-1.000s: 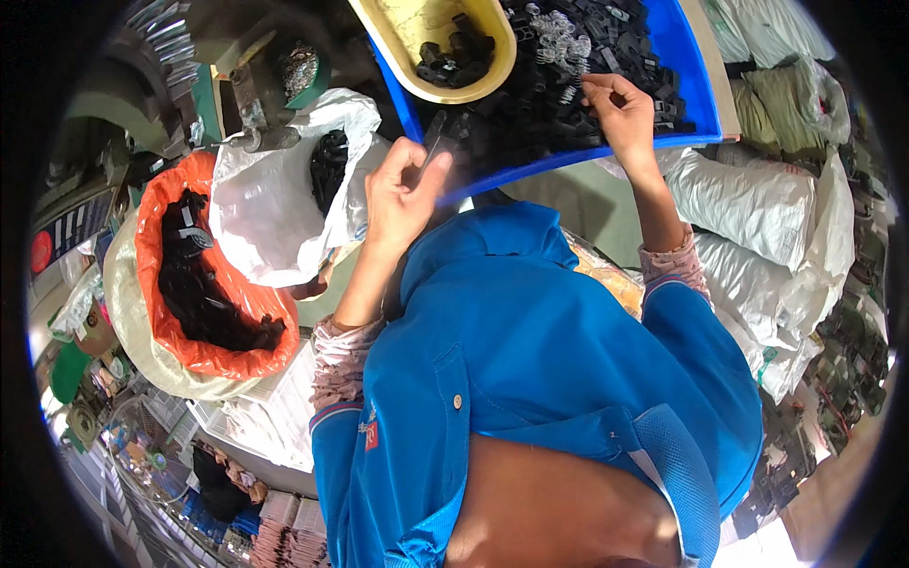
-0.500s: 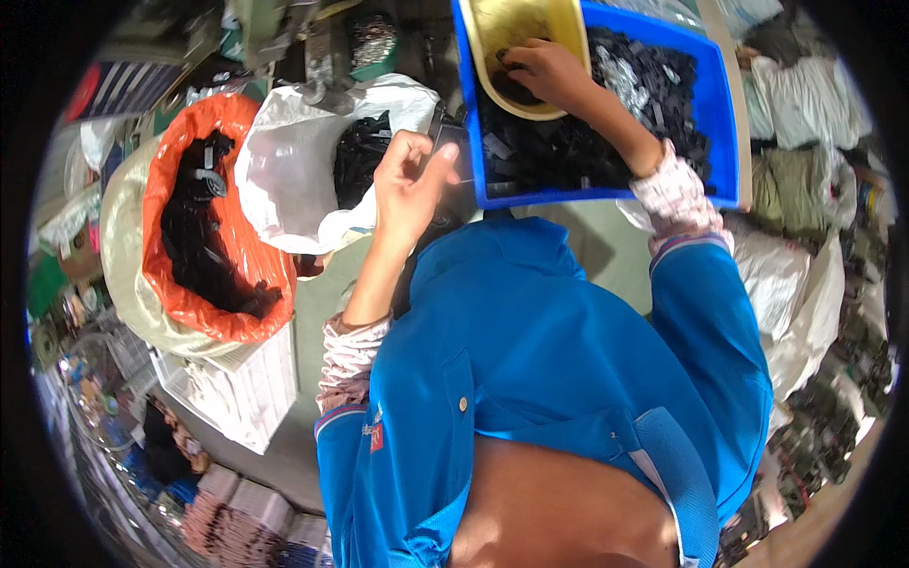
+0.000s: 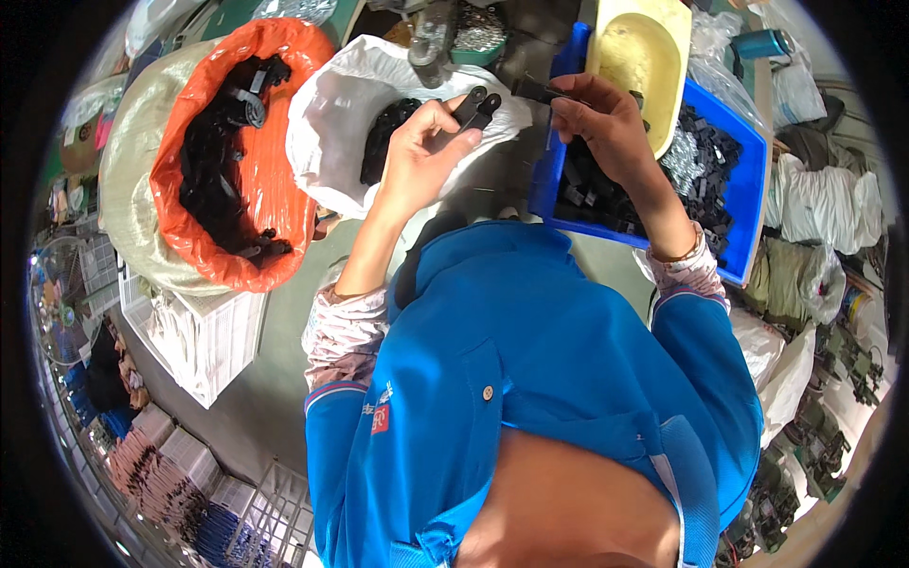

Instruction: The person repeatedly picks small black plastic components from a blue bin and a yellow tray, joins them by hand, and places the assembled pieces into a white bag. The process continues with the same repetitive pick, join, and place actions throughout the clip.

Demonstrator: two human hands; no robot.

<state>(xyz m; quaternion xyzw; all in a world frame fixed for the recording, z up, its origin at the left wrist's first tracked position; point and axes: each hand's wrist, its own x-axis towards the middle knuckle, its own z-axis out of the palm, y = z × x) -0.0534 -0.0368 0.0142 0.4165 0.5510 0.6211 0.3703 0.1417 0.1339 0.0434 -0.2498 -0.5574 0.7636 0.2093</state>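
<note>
My left hand (image 3: 421, 156) grips a black plastic part (image 3: 479, 108) with two rounded, holed ends pointing away from me. To its right, my right hand (image 3: 606, 118) pinches a small dark piece (image 3: 536, 91) between thumb and fingertips; its exact kind is too small to make out. The two held pieces are apart, with a short gap between them. Below and behind my right hand are a yellow tub (image 3: 655, 62) and a blue bin (image 3: 751, 213) of black parts. A white sack (image 3: 322, 133) with black parts inside opens beside my left hand.
Farther left stands an orange-lined sack (image 3: 284, 194) of black parts, next to a white plastic crate (image 3: 232, 346). A green bowl (image 3: 480, 55) of small metal pieces lies at the far side. Bagged goods (image 3: 814, 204) line the right.
My right hand has come out of the yellow tub and moved left with a small dark piece. My left hand has turned, showing its black part more clearly. The view has shifted.
</note>
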